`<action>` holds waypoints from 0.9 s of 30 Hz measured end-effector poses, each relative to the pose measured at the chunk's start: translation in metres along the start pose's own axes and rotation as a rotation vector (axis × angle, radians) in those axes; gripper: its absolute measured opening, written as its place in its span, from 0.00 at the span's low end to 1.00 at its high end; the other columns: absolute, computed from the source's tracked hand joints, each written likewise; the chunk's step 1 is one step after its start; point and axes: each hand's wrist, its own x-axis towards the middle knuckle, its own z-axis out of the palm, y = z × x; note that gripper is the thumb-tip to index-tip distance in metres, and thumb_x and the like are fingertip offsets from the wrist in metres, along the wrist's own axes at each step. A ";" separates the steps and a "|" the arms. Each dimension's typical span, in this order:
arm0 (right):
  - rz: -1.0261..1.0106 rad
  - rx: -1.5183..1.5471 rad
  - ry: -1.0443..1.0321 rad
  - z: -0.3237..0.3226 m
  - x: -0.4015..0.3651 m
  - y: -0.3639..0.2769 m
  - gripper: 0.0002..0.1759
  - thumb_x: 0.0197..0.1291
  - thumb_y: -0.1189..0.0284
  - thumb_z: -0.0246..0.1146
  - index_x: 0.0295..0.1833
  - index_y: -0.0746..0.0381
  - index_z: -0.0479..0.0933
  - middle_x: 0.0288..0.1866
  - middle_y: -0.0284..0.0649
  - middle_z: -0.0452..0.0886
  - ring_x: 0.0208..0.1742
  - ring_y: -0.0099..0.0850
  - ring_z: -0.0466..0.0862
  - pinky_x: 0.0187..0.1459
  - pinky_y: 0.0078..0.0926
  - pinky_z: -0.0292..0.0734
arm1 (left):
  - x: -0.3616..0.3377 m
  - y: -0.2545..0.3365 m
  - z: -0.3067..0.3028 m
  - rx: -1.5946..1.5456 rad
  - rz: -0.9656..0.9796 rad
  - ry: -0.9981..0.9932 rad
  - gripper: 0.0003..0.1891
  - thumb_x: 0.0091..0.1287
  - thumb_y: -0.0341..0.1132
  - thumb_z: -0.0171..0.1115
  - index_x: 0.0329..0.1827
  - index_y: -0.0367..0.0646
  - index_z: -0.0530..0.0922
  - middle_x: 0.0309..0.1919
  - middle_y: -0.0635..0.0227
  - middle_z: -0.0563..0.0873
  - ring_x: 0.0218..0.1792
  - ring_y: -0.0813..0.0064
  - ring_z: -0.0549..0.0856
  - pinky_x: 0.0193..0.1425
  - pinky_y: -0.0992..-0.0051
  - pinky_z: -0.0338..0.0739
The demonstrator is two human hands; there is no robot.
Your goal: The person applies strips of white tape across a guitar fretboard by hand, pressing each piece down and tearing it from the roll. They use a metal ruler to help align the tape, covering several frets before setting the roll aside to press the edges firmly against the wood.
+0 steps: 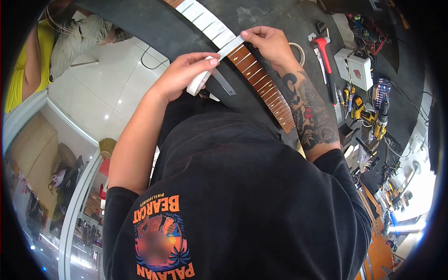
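Note:
A guitar neck point(261, 83) lies across the dark bench with its fretboard up. White masking tape strips point(205, 22) cover its far frets, while the nearer brown frets with pale inlays are bare. In my left hand point(179, 74) is a roll of masking tape point(198, 85), held at the side of the neck. From it a strip of tape point(232, 46) stretches across the fretboard at the edge of the covered part. My right hand point(271, 44) pinches the strip's other end between thumb and fingers. Below the roll rests a steel ruler point(225, 84).
To the right lie a red-headed hammer point(322, 44), a white box point(353, 69), a yellow drill point(381, 122) and several hand tools. Another person in yellow point(30, 70) is at the upper left. A glass-sided cabinet point(77, 205) stands at the lower left.

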 end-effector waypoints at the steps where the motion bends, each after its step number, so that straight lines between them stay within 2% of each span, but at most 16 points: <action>1: 0.005 0.005 -0.004 0.000 0.001 0.001 0.19 0.62 0.61 0.75 0.48 0.66 0.88 0.39 0.37 0.89 0.40 0.22 0.83 0.44 0.23 0.78 | 0.000 0.000 0.000 -0.002 -0.002 -0.001 0.31 0.71 0.53 0.66 0.68 0.38 0.79 0.46 0.60 0.86 0.44 0.75 0.86 0.44 0.76 0.84; 8: 0.038 0.024 -0.029 -0.001 -0.001 -0.004 0.18 0.64 0.63 0.74 0.50 0.68 0.86 0.40 0.34 0.88 0.42 0.20 0.82 0.46 0.20 0.76 | 0.002 0.000 -0.002 -0.038 -0.006 -0.018 0.31 0.71 0.54 0.65 0.68 0.39 0.79 0.48 0.60 0.86 0.46 0.75 0.87 0.46 0.75 0.85; 19: 0.019 0.036 -0.007 0.000 0.002 0.001 0.18 0.62 0.61 0.76 0.47 0.66 0.88 0.38 0.35 0.89 0.39 0.21 0.83 0.43 0.22 0.78 | 0.001 0.002 -0.002 -0.030 -0.015 -0.025 0.32 0.71 0.55 0.65 0.68 0.39 0.78 0.50 0.59 0.86 0.51 0.73 0.86 0.48 0.74 0.85; 27: 0.011 0.045 -0.009 0.000 0.002 0.002 0.18 0.62 0.62 0.76 0.47 0.66 0.88 0.38 0.35 0.89 0.39 0.21 0.83 0.43 0.22 0.78 | 0.001 0.000 -0.004 -0.031 -0.003 -0.031 0.32 0.71 0.55 0.65 0.68 0.38 0.78 0.49 0.58 0.86 0.48 0.74 0.86 0.47 0.75 0.85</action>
